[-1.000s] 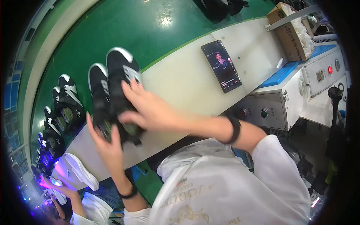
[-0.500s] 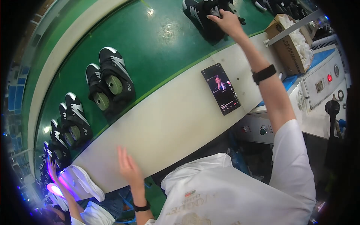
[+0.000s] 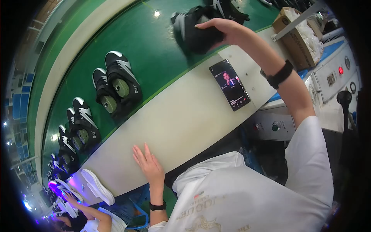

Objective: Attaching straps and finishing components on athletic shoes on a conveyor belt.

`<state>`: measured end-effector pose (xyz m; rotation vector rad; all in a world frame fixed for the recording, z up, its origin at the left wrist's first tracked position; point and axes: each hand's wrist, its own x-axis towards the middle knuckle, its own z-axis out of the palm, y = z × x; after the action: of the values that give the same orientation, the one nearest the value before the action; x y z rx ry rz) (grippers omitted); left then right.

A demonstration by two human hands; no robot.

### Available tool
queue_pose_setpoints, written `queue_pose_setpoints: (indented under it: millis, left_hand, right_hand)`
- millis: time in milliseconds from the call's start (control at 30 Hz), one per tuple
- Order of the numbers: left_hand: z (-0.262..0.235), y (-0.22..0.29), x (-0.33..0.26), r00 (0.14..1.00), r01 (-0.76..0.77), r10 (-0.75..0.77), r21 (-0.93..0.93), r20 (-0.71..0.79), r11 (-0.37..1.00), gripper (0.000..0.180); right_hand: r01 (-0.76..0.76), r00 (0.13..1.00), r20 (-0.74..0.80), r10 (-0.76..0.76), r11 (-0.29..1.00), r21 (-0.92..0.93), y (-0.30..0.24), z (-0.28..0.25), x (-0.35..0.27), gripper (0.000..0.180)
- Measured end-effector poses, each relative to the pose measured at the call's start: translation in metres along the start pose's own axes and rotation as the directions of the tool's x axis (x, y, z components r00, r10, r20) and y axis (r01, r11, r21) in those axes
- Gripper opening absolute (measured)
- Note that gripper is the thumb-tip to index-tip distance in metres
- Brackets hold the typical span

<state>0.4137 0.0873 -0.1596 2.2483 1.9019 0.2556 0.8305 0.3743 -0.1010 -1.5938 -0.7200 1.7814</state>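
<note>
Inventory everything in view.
Blurred shoe: one, black, top centre.
Shoe pair: two, black and white, left of centre.
Farther shoes: several, black and white, left and top edge.
Shoe sole: at least one, white, lower left.
Phone: one, black, right of centre.
Box: one, brown, upper right.
Machine: one, white, right.
Worktop: one, cream, centre.
Surface: one, green, beyond worktop.
Co-worker: one, in white, lower left.
Shirt: one, white, bottom.
Wristbands: two, black, both wrists.
Left hand: one, bare, over worktop.
Right hand: one, bare, holding blurred shoe.

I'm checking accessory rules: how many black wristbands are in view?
2: a right-wrist band and a left-wrist band, both on the camera wearer. Others may be hidden.
</note>
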Motion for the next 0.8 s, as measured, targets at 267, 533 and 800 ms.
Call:
queue_pose_setpoints:
  millis: [267,533,800]
  left_hand:
    - [-0.031,0.026,0.010,0.956,0.251,-0.150,-0.435,0.253,0.865,0.059]
    - [-0.073,0.074,0.010,0.862,0.494,-0.295,-0.812,0.412,0.310,0.101]
    - [-0.073,0.070,-0.004,0.929,0.370,-0.248,-0.713,0.275,0.596,0.095]
  right_hand:
    - [0.255,0.967,0.157,-0.202,0.802,-0.540,0.096,0.106,-0.144,0.044]
    - [0.465,0.857,0.422,-0.295,0.795,-0.389,0.161,0.161,-0.227,0.055]
    - [0.974,0.185,0.594,-0.783,0.065,-0.217,0.168,0.208,-0.161,0.044]
